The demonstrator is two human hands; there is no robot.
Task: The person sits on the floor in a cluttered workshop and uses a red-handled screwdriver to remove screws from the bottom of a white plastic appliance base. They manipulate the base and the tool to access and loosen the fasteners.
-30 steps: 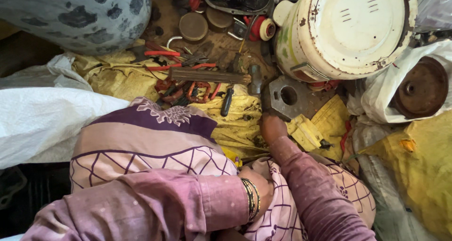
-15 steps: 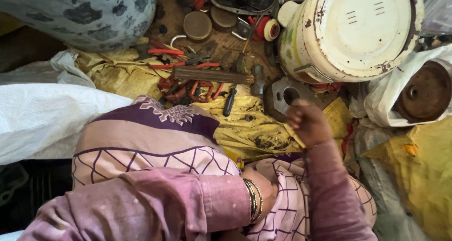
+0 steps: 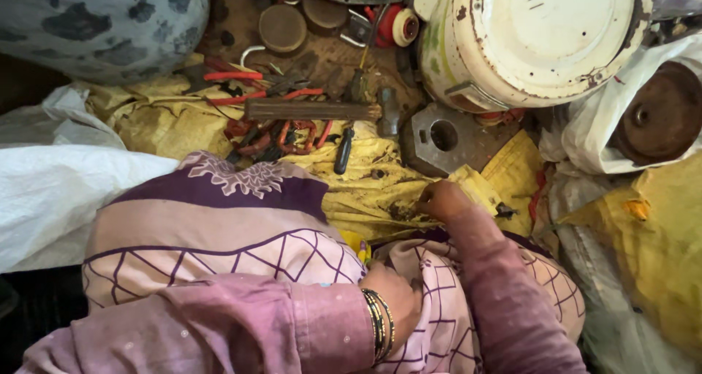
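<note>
Reaching: the right hand (image 3: 442, 201), at centre frame, presses its bunched fingertips onto small dark metal bits (image 3: 398, 212) lying on a grimy yellow cloth (image 3: 380, 187); whether a piece is pinched between them cannot be told.
Left hand: the left hand (image 3: 398, 308), bangles at the wrist, rests low in the frame on the patterned garment (image 3: 219, 235) over the lap, fingers curled under, holding nothing that shows.
Bits: tiny, hard and probably oily, they look light but easy to lose in the folds; a fingertip pinch from above, one piece at a time, seems the surest hold.
Cloth: soft, creased and stained, it would likely drag or bunch if pushed rather than lifted.
Plate: a grey metal plate with a round hole (image 3: 439, 136) lies just above the right hand; it looks heavy and stiff, best taken by an edge.
Tools: a wooden-handled hammer (image 3: 322, 111) and red-handled pliers (image 3: 234, 76) lie in the upper middle.
Drum: a rusted white drum (image 3: 541, 38) fills the upper right.
</note>
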